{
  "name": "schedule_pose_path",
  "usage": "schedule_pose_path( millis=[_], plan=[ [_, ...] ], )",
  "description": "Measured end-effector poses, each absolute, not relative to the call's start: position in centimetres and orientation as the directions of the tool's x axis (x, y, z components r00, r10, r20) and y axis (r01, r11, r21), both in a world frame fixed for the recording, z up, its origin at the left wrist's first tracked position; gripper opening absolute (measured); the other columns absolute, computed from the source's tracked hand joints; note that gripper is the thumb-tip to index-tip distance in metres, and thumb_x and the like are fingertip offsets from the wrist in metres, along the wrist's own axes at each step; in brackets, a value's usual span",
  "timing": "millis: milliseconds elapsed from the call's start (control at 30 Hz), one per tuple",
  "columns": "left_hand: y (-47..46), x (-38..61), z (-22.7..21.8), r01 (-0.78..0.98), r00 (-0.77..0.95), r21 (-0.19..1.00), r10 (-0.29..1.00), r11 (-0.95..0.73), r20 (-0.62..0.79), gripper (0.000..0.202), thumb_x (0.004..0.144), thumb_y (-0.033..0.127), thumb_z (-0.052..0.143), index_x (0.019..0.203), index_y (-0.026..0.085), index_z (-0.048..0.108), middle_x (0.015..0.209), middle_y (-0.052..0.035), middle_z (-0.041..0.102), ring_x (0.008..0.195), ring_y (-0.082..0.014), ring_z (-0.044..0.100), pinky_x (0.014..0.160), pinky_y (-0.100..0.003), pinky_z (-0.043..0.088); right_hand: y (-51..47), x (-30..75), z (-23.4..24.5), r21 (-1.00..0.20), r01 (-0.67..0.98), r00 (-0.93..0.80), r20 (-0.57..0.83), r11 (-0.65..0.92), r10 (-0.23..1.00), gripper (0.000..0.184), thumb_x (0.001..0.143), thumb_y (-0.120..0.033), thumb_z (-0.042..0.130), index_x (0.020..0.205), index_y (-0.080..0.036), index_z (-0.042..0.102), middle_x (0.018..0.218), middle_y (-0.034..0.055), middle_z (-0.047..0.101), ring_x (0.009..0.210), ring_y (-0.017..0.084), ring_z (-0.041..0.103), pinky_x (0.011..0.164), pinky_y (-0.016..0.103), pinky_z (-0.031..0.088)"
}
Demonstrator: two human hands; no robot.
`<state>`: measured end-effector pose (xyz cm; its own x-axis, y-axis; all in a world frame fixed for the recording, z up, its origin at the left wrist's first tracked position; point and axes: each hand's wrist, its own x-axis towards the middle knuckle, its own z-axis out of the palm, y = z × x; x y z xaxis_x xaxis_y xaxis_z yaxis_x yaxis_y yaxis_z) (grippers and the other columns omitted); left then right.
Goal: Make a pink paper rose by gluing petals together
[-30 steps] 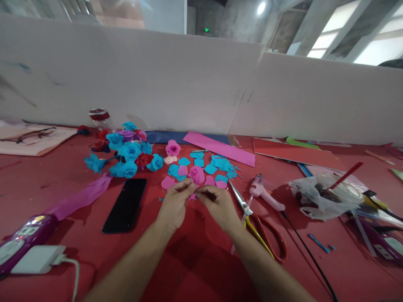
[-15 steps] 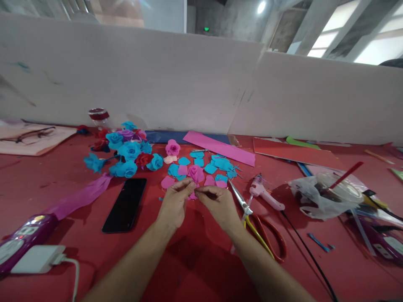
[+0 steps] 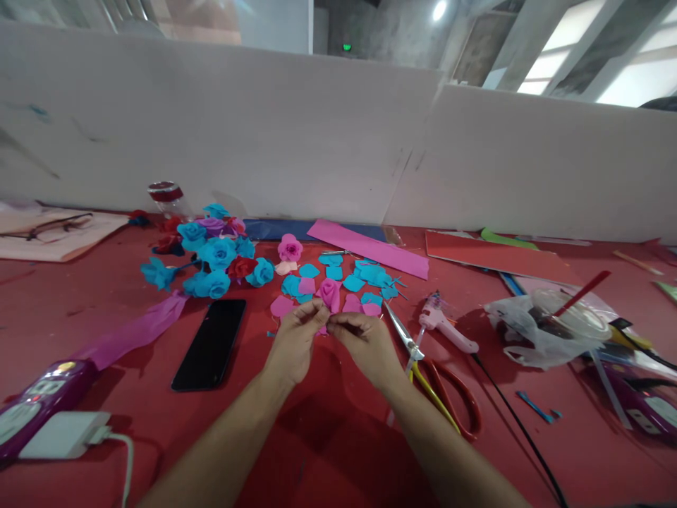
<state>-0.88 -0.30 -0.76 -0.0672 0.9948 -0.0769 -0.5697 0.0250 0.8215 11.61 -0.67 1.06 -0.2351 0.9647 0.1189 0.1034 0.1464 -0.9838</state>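
A pink paper rose [image 3: 329, 293] stands up between my two hands in the middle of the table. My left hand [image 3: 300, 337] pinches it low down, thumb against the fingers. From the other side my right hand [image 3: 364, 344] pinches at the base of the same rose, fingertips close to the left thumb. The fingers hide the lower end of the flower. Around it lie cut blue petals [image 3: 353, 283] and pink petals [image 3: 281, 305]. Behind to the left is a finished pink flower [image 3: 290, 248].
Scissors [image 3: 406, 335] and a pink glue gun [image 3: 447, 326] with a black cord lie to the right, near a bagged cup [image 3: 568, 317]. On the left are a phone [image 3: 210, 346], a bunch of paper flowers [image 3: 216, 254] and a purple power strip [image 3: 47, 395]. A pink paper strip [image 3: 370, 249] lies behind.
Both hands keep their pinch at the rose's base, with only tiny finger shifts. The rose tilts very slightly; the things on the table stay put.
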Motion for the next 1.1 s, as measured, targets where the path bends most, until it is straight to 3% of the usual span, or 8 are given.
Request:
schedule_pose_path(
  millis=[400,633,833,1100],
  plan=[
    [-0.36,-0.94,-0.54,-0.613,0.007,0.787,0.997,0.066,-0.078,0.014,0.063,0.021,0.076,0.064,0.015,0.063,0.059,0.0033,0.055,0.056,-0.0069,0.05,0.057,-0.02,0.042,-0.56,11.54,0.71,-0.985,0.069,-0.255,0.136,0.158,0.957,0.02,0.076,-0.016,0.058,0.086,-0.021,0.075,0.082,0.0029,0.074,0.077,0.018,0.067,0.073,0.029,0.052],
    [-0.4,-1.02,-0.19,-0.623,-0.025,0.778,0.992,0.083,-0.126,0.017,0.055,0.022,0.08,0.065,0.016,0.067,0.061,0.0021,0.059,0.06,-0.008,0.053,0.058,-0.02,0.042,-0.4,11.62,0.76,-0.98,0.069,-0.265,0.163,0.187,0.95,0.019,0.074,-0.016,0.059,0.084,-0.022,0.074,0.081,0.0016,0.074,0.076,0.018,0.067,0.074,0.03,0.053],
    [-0.32,-1.42,-0.61,-0.608,-0.021,0.791,0.994,0.075,-0.11,0.016,0.056,0.019,0.079,0.057,0.015,0.064,0.055,0.0029,0.056,0.056,-0.0079,0.05,0.057,-0.022,0.04,-0.5,11.58,0.79,-0.97,0.121,-0.261,0.175,0.212,0.949,0.018,0.075,-0.016,0.057,0.081,-0.021,0.073,0.079,0.0023,0.073,0.075,0.018,0.067,0.071,0.029,0.052],
    [-0.44,-1.42,-0.11,-0.591,-0.03,0.805,0.995,0.055,-0.09,0.014,0.055,0.014,0.078,0.063,0.016,0.067,0.064,0.0014,0.062,0.063,-0.0089,0.054,0.061,-0.022,0.042,-0.61,11.56,0.76,-0.946,0.206,-0.235,0.202,0.252,0.951,0.017,0.076,-0.017,0.057,0.08,-0.021,0.073,0.079,0.0019,0.073,0.07,0.015,0.064,0.066,0.026,0.049]
  ],
)
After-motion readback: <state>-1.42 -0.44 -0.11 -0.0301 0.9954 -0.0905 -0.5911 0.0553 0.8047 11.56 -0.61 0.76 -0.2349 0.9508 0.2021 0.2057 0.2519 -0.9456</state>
